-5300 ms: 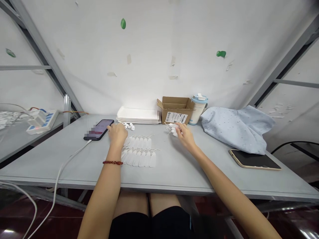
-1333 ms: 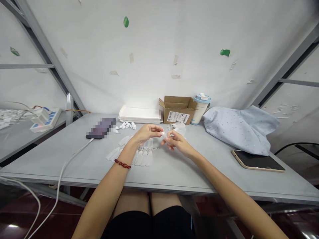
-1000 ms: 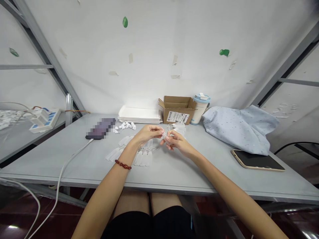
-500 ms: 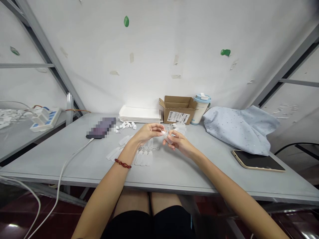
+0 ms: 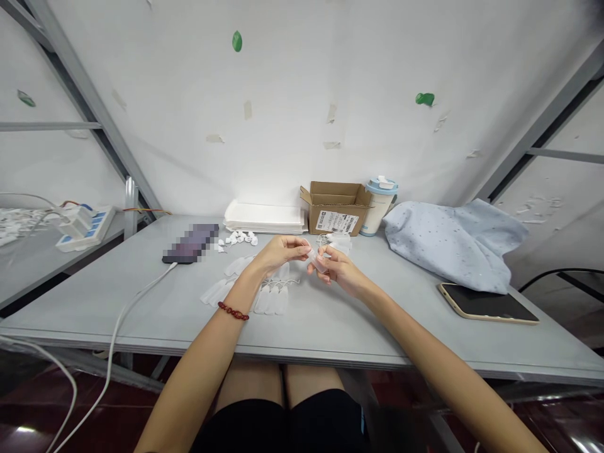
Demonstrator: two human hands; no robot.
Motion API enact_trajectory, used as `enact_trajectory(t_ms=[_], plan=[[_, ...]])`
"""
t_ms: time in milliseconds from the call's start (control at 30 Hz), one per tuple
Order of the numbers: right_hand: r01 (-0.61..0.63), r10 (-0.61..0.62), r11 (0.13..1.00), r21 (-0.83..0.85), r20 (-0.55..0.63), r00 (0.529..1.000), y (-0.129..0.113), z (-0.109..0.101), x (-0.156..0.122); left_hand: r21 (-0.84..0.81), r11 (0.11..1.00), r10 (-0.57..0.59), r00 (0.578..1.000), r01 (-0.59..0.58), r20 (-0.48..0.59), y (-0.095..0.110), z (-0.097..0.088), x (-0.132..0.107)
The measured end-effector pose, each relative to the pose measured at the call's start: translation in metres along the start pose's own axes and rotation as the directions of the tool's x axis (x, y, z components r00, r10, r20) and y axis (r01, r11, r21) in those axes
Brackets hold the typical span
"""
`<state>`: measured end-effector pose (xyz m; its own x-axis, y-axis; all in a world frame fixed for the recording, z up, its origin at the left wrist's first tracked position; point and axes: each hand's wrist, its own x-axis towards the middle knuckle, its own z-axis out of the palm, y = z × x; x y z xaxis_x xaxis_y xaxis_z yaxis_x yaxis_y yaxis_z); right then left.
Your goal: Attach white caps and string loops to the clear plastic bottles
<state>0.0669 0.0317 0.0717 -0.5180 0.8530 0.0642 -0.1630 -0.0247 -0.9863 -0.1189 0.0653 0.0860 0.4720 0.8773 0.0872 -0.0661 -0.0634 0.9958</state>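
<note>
Head-worn view, forward-down at the hands (image 5: 279, 253)

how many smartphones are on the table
2. A dark smartphone lies toward the left of the table, a white cable at its near end; a pale-edged smartphone lies at the right, by the light-blue cloth. The cloth could hide others.

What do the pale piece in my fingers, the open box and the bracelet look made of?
Pale piece: probably satin plastic, since it looks cloudy and translucent. Open box: matte brown cardboard, judging by its folded flap. Bracelet: somewhat shiny reddish beads, perhaps wood or stone.
</note>
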Motion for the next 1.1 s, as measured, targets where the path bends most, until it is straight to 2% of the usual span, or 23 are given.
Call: enact_trajectory(t_ms=[167,333,467,600,833,1100], plan=[[-0.005,0.005,1.0,0.007,0.005,1.0,0.0024,-0.0018,-0.0001,-0.027,1.0,-0.006,1.0,0.005,-0.02,-0.0001,-0.002,0.0013],[-0.01,0.01,1.0,0.008,0.0,1.0,0.0026,-0.0024,-0.0002,-0.084,0.996,0.001,0.999,0.002,0.035,0.0003,-0.0041,0.0009],[-0.01,0.01,1.0,0.011,-0.005,1.0,0.0009,-0.0012,0.0003,-0.057,0.998,0.005,0.998,-0.002,0.056,-0.0002,-0.0032,0.0],[-0.005,0.005,1.0,0.023,-0.005,1.0,0.001,-0.0017,0.0008,0.014,1.0,0.012,0.999,-0.012,0.046,0.0002,-0.0003,-0.0006],[-0.013,0.012,0.999,0.038,0.027,1.0,0.0011,-0.0022,0.0008,0.028,0.999,0.024,0.999,-0.025,0.03,0.0008,0.0006,-0.0011],[-0.014,0.012,0.998,-0.053,-0.033,0.999,-0.0029,0.0009,-0.0014,0.005,1.0,-0.02,1.0,0.02,-0.012,0.0033,0.0028,-0.0023]])
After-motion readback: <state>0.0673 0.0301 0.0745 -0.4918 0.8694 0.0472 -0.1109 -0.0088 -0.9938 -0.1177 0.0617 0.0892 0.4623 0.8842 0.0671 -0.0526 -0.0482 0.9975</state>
